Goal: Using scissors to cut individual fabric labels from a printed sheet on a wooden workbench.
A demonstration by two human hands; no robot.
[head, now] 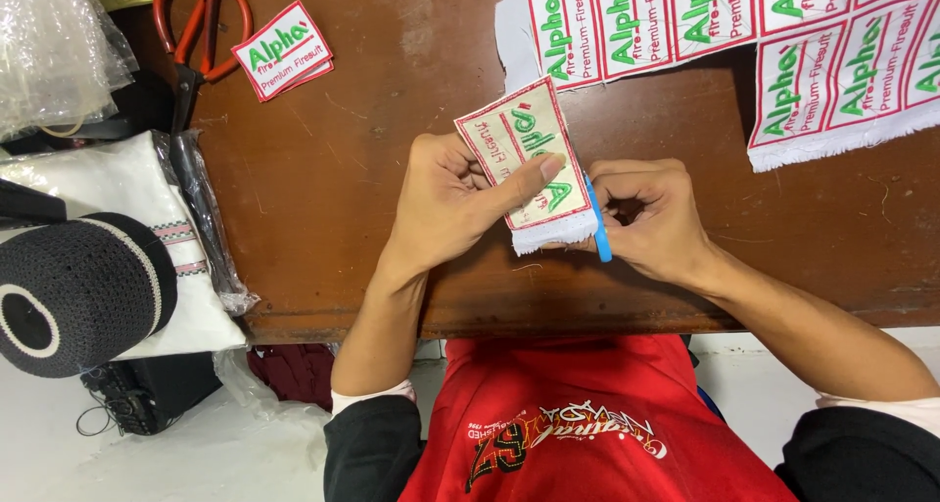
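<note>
Left hand (pixel 446 203) fingers closed on an embroidered cloth patch (pixel 529 164), thumb pressed across its face, held just above the near edge of the brown counter (pixel 343 169). Right hand (pixel 651 218) fingers curled shut around a thin blue tool (pixel 598 228), touching the patch's right edge. Sheet of uncut patches (pixel 783 51) lies at far right. Small stack of cut patches (pixel 284 49) far left, beside red-handled scissors (pixel 196 32). Dark knit cap (pixel 78 291) off the counter, left.
</note>
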